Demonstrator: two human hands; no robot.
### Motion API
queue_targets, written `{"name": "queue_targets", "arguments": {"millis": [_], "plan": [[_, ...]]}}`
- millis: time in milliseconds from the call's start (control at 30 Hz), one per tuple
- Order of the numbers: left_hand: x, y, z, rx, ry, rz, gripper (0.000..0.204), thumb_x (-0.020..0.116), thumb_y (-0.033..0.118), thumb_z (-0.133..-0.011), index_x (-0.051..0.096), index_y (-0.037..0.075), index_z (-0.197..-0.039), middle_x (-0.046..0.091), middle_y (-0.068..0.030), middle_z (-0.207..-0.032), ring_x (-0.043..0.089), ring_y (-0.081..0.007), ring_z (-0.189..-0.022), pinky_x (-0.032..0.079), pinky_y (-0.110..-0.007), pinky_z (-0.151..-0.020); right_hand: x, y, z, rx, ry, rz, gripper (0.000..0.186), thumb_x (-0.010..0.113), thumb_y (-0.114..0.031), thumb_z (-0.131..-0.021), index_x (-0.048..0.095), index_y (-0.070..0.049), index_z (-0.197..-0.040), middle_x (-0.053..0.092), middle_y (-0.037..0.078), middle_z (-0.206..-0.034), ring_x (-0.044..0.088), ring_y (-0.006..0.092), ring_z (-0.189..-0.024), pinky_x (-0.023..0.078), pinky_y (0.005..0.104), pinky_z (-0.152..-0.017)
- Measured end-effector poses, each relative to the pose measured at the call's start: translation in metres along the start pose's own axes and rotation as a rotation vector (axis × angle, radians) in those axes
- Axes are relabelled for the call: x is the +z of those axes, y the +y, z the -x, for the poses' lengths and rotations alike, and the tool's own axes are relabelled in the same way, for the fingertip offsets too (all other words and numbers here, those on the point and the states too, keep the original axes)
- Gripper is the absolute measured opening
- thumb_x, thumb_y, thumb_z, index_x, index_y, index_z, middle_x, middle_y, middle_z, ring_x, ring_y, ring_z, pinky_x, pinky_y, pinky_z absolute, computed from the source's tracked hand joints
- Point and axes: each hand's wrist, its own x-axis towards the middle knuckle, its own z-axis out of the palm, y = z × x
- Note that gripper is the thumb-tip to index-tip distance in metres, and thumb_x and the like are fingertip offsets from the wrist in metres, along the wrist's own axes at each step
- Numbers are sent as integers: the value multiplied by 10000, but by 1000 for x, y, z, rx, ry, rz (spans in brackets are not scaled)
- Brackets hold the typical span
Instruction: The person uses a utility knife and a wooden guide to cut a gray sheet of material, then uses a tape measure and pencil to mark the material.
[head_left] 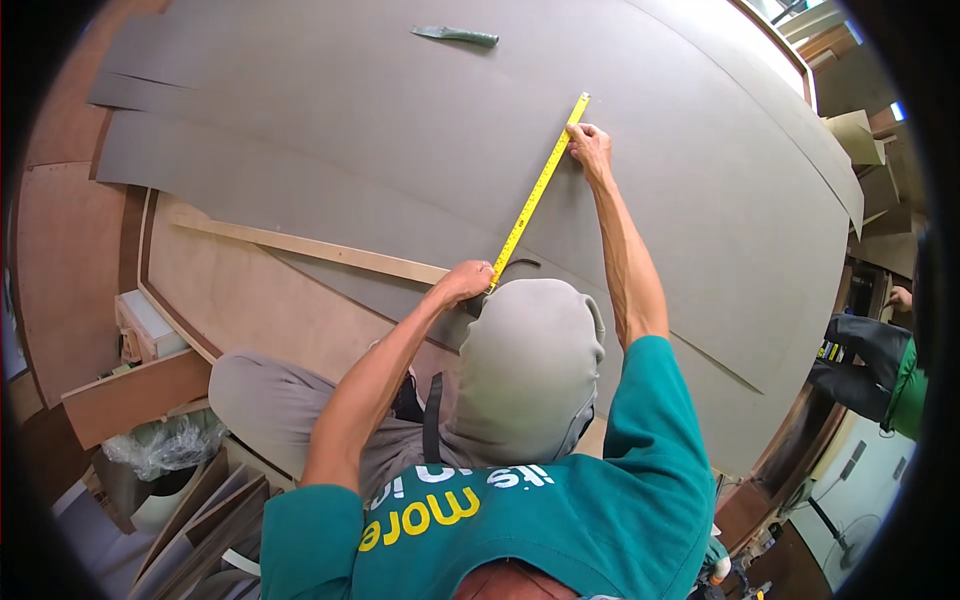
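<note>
While its upper part is pinched just below the tip by the thumb and fingers of the right hand [592,148], the long, narrow, yellow tape measure [540,190] is laid slantwise across broad, smooth, matte grey sheets [720,220]. Its lower end is met by the left hand [463,283], whose fingers are curled on it, just beside a bent knee in light grey cloth [530,360]; how the dark case there is gripped cannot be told, since it is mostly hidden.

The blade is judged to be light and springy, stiff along its length but easily twisted or buckled sideways. It is best held by the case and lightly pinched by its edges near the tip, so that the markings are left uncovered.

On the blade, dark graduations are printed, too small to be read. Large white and yellow lettering, seen inverted, is borne by the green T-shirt [640,510]. No writing can be made out on the flat-bladed tool with a dark green handle [457,37], set well apart from both hands.
</note>
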Motion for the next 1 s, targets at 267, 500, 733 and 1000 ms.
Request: {"name": "queue_targets", "arguments": {"millis": [267, 500, 733, 1000], "plan": [[12, -13, -1, 65, -44, 158, 297, 478, 245, -878, 644, 24, -986, 601, -96, -777, 535, -182, -613, 440, -366, -499, 27, 8, 3, -16, -73, 223, 266, 710, -232, -875, 699, 31, -920, 617, 23, -674, 557, 76, -550, 443, 223, -473], [-26, 20, 16, -94, -113, 160, 242, 484, 263, -896, 645, 93, -960, 518, -13, -738, 482, -141, -601, 406, -333, -486, 25, 10, -11, 25, -137, 17, 242, 709, -179, -902, 667, 40, -995, 587, -3, -708, 503, 42, -521, 406, 183, -437], [-26, 35, 13, -144, -180, 156, 296, 490, 333, -930, 643, 81, -910, 452, 30, -631, 369, -103, -471, 294, -308, -419, 23, 2, -5, 28, -101, 344, 299, 720, -266, -877, 683, 23, -945, 700, 82, -730, 672, 119, -592, 534, 219, -513], [-28, 24, -10, -210, -109, 77, 411, 504, 458, -969, 674, 88, -917, 519, 4, -717, 454, -118, -572, 334, -303, -459, -5, -41, -5, -178, -128, 256, 354, 721, -266, -898, 611, 32, -1053, 660, 56, -724, 604, 104, -577, 490, 241, -521]]}}
